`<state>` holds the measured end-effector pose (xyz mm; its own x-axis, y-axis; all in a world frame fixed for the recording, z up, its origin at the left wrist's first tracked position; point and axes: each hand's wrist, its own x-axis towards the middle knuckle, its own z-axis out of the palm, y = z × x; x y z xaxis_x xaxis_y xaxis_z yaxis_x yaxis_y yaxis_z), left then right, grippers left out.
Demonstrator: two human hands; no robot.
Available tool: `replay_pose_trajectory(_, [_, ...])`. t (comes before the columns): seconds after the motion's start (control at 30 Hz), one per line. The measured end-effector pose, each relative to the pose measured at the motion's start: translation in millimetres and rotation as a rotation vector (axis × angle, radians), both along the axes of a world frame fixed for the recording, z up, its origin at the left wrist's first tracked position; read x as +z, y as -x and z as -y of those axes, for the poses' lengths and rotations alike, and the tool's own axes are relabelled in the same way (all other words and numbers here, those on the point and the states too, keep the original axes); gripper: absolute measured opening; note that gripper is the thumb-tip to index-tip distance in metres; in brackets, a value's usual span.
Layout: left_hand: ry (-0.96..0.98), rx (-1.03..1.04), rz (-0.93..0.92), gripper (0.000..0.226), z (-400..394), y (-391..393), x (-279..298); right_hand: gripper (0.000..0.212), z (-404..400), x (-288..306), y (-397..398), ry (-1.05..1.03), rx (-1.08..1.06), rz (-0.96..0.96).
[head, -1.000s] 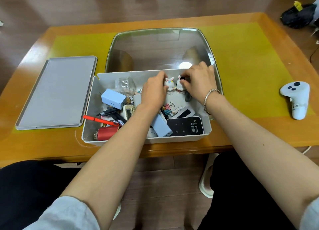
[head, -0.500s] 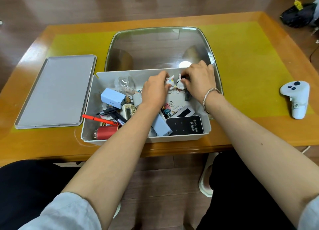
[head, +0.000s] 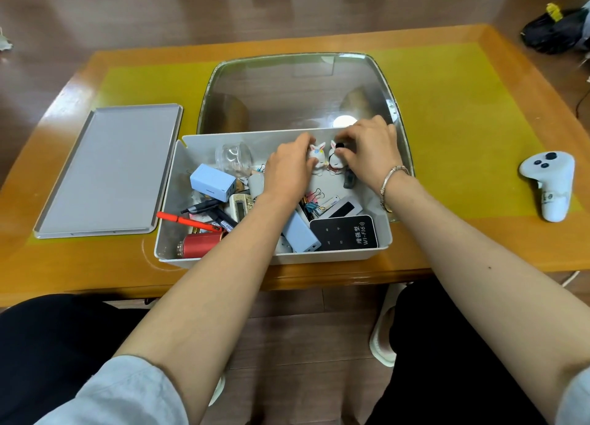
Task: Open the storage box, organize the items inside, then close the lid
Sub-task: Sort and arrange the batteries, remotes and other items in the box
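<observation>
My left hand [head: 289, 172] hides its fingertips; forearm covers box [head: 172, 182] middle; black bag [head: 555, 30] cut off.

Glossy varnished wood table [head: 479, 249] with a matt yellow mat [head: 463, 131]. Smooth white plastic box [head: 319, 258]; at its nine o'clock, a matt grey lid [head: 105, 172]. Twelve o'clock: shiny glass panel [head: 287, 92].

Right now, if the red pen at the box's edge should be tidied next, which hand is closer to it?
Probably the left hand. It holds a small figurine nearer the red pen, which lies at the storage box's left side. The right hand grips the other figurine farther right.
</observation>
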<state>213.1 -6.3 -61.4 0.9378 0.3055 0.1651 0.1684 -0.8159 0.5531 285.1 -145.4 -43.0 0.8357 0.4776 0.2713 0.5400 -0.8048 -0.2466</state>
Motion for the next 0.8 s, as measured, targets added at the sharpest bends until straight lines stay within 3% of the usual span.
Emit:
replay_pose_trajectory(0.23, [-0.022,0.009,0.068,0.028,-3.9,10.0,8.1,0.026,23.3,4.0,9.7,-0.439,-0.013,-0.099])
replay_pose_trajectory(0.33, [-0.029,-0.04,0.136,0.019,4.4,18.1,12.6,0.034,35.9,3.2,10.4,-0.485,-0.05,-0.171])
replay_pose_trajectory(0.53, [-0.298,-0.373,-0.3,0.036,36.3,16.3,8.7,0.037,39.3,-6.1,14.4,-0.401,-0.031,-0.325])
replay_pose_trajectory(0.7, [-0.327,-0.413,-0.46,0.033,45.8,10.0,-0.3,0.033,33.6,-9.5,17.1,-0.396,-0.051,-0.313])
replay_pose_trajectory(0.8, [-0.314,-0.429,-0.484,0.046,48.7,6.2,-5.7,0.033,32.5,-10.8,16.6,-0.388,-0.061,-0.302])
